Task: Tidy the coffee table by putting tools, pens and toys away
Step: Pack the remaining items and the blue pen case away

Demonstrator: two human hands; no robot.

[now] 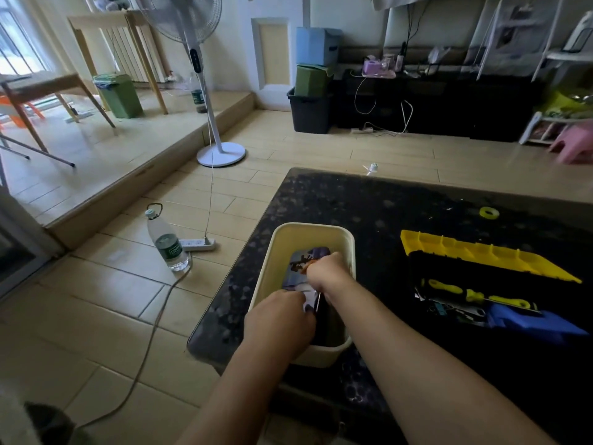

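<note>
A cream plastic bin [282, 242] stands at the left edge of the dark coffee table [385, 203]. Both my hands reach into it. My right hand [327, 271] grips a small orange item over a flat picture-printed case [303, 261] lying in the bin. My left hand [279, 319] is at the bin's near end, its fingers curled onto the near edge of that case beside a dark thin object. What lies under the hands is hidden. An open toolbox [481, 290] with a yellow tray [481, 255], a yellow-handled screwdriver [475, 295] and a blue part [532, 322] sits to the right.
A yellow tape roll [489, 212] lies on the far part of the table. On the floor left of the table are a water bottle [167, 242], a power strip [197, 244] with cable, and a standing fan [211, 91]. A raised step lies far left.
</note>
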